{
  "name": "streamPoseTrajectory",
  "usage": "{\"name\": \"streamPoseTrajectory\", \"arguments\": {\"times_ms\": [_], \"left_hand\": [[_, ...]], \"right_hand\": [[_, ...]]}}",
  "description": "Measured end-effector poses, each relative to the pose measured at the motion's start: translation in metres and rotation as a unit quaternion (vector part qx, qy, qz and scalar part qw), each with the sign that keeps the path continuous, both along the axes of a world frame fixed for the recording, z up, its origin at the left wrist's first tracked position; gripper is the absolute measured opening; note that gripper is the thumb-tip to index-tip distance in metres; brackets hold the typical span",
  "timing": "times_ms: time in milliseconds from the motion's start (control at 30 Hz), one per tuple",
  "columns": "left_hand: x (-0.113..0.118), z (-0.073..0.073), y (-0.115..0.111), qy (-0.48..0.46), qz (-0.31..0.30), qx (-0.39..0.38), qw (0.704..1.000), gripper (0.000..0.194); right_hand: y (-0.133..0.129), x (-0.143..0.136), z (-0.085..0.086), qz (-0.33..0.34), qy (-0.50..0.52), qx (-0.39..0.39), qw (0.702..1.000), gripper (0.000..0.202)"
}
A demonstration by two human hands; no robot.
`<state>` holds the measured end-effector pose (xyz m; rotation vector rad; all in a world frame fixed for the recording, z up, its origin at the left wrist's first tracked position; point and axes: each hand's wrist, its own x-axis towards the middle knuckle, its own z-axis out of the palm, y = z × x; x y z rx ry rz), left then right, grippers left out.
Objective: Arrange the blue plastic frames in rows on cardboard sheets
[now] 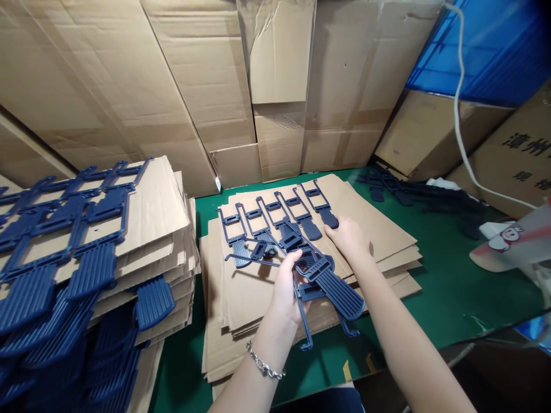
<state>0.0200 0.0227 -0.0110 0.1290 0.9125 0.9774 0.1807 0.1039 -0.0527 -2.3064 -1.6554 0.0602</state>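
My left hand (287, 289), with a chain bracelet at the wrist, is wrapped round several dark blue plastic frames (338, 287) with ribbed paddles, which cross each other above the middle cardboard stack (253, 298). Along that stack's top lies a row of similar blue frames (253, 215), their paddles toward me. At the right end of the row, my right hand (348, 234) has its fingertips at the paddle of the last frame (329, 219); the fingers are closed on it.
Left stands a taller cardboard stack (159, 229) layered with blue frames. More dark parts (396, 186) lie at the back right of the green table (447, 281). Cardboard (206, 74) walls the back. A white cable (460, 115) hangs right, above a translucent object (512, 244).
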Motion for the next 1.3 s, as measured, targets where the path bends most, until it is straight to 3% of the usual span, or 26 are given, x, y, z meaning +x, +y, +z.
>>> {"name": "streamPoseTrajectory", "arguments": {"times_ms": [267, 467, 600, 667, 733, 833, 933, 1000, 1100, 1233, 1300], "left_hand": [[-0.005, -0.001, 0.004, -0.034, -0.02, 0.044, 0.998, 0.014], [-0.006, 0.001, 0.005, -0.014, 0.004, 0.044, 0.999, 0.012], [-0.004, 0.002, 0.004, 0.021, 0.02, 0.05, 0.998, 0.014], [-0.003, 0.0, 0.005, 0.044, 0.037, 0.079, 0.995, 0.018], [-0.002, -0.003, 0.006, 0.063, 0.065, 0.114, 0.989, 0.026], [-0.002, -0.008, 0.007, 0.086, 0.093, 0.139, 0.982, 0.04], [-0.003, -0.014, 0.008, 0.098, 0.096, 0.157, 0.978, 0.051], [-0.002, -0.016, 0.008, 0.098, 0.091, 0.173, 0.976, 0.053], [-0.002, -0.017, 0.008, 0.091, 0.067, 0.175, 0.978, 0.052], [-0.003, -0.015, 0.009, 0.055, 0.057, 0.212, 0.974, 0.04], [-0.003, -0.013, 0.009, 0.037, 0.055, 0.232, 0.971, 0.036]], "right_hand": [[-0.002, -0.001, 0.001, 0.014, 0.006, 0.001, 1.0, 0.033], [-0.003, 0.001, 0.002, 0.021, 0.013, 0.004, 1.0, 0.034], [-0.011, 0.003, 0.004, 0.021, 0.082, 0.059, 0.995, 0.045], [-0.017, 0.002, 0.007, 0.03, 0.204, 0.108, 0.973, 0.047], [-0.025, 0.001, 0.01, 0.07, 0.377, 0.102, 0.918, 0.038], [-0.034, 0.003, 0.016, 0.202, 0.533, -0.073, 0.818, 0.041], [-0.039, 0.01, 0.018, 0.333, 0.51, -0.27, 0.745, 0.038], [-0.04, 0.016, 0.019, 0.355, 0.495, -0.316, 0.728, 0.034], [-0.043, 0.021, 0.022, 0.328, 0.53, -0.304, 0.72, 0.032], [-0.041, 0.019, 0.024, 0.279, 0.607, -0.21, 0.714, 0.037], [-0.034, 0.018, 0.021, 0.232, 0.634, -0.119, 0.728, 0.042]]}}
